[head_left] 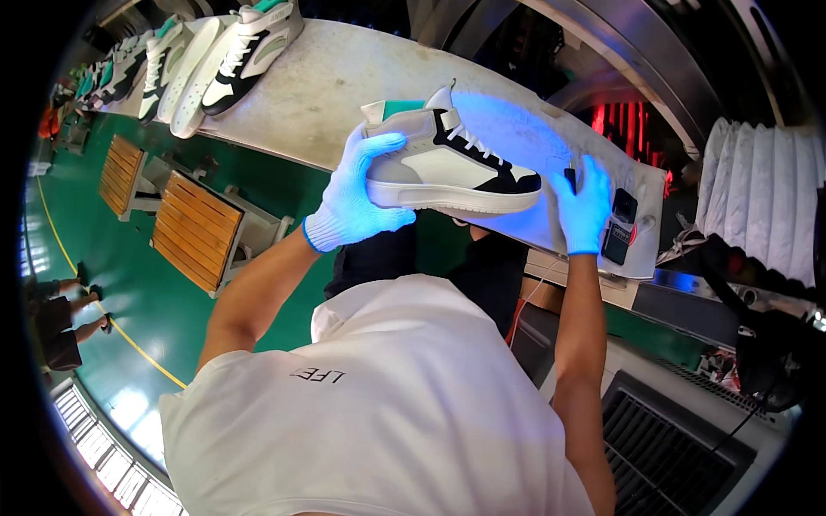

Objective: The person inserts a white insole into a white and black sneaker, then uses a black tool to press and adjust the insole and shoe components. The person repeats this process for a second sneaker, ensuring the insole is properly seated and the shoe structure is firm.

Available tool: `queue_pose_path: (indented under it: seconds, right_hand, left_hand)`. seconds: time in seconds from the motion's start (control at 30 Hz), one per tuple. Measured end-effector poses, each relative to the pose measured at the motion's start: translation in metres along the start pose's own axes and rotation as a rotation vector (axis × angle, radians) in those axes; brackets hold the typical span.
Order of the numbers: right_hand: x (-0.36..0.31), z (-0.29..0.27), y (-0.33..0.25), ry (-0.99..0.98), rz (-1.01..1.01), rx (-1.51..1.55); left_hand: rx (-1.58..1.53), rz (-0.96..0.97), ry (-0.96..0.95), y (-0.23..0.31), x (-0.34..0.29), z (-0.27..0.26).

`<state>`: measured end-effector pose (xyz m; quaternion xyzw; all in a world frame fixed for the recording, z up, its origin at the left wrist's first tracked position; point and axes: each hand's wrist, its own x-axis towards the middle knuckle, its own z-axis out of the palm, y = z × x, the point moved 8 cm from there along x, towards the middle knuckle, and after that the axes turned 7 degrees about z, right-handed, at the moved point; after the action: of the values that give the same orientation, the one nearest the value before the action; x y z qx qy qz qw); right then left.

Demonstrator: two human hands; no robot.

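My left hand [354, 193], in a white knit glove with a blue cuff, grips a high-top sneaker [447, 163] by its heel, thumb under the sole and fingers over the collar. The shoe is white, grey and black with white laces, and its toe points right. It is held above the workbench [335, 64]. My gloved right hand [583, 206] is low over the bench's right part, its fingers apart. Between thumb and fingers shows a small black-handled tool [570, 179]; its exact kind is unclear. Blue light falls on both gloves.
Several sneakers [249, 56] and pale insole-shaped pieces [202, 73] line the bench's left part. Beside my right hand lie small black devices [618, 241]. A white ribbed duct [757, 198] stands at right. Slatted wooden seats [196, 228] are on the green floor, with people's legs [82, 318] farther left.
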<state>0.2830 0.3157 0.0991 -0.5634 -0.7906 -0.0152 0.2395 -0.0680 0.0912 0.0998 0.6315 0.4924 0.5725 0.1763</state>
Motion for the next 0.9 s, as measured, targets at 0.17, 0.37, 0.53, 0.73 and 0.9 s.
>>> queue_pose_path:
  seconds: [0.17, 0.37, 0.53, 0.73, 0.9]
  right_hand:
    - [-0.001, -0.015, -0.103, -0.721, 0.002, 0.594]
    - [-0.008, 0.005, -0.14, -0.914, -0.195, 0.34]
    - [-0.01, 0.009, -0.142, -0.959, -0.025, 0.462]
    - [-0.01, 0.01, -0.154, -0.902, -0.043, 0.385]
    - [-0.01, 0.002, -0.171, -0.785, -0.118, 0.17]
  left_hand:
    - [-0.055, 0.043, 0.017, -0.004, -0.004, 0.001]
    - [-0.044, 0.049, 0.018, -0.007, -0.008, 0.0]
    - [-0.146, 0.051, 0.07, -0.016, -0.01, 0.008]
    - [-0.732, -0.537, 0.26, -0.03, 0.0, 0.015]
    - [-0.907, -0.771, 0.303, -0.035, 0.004, 0.025]
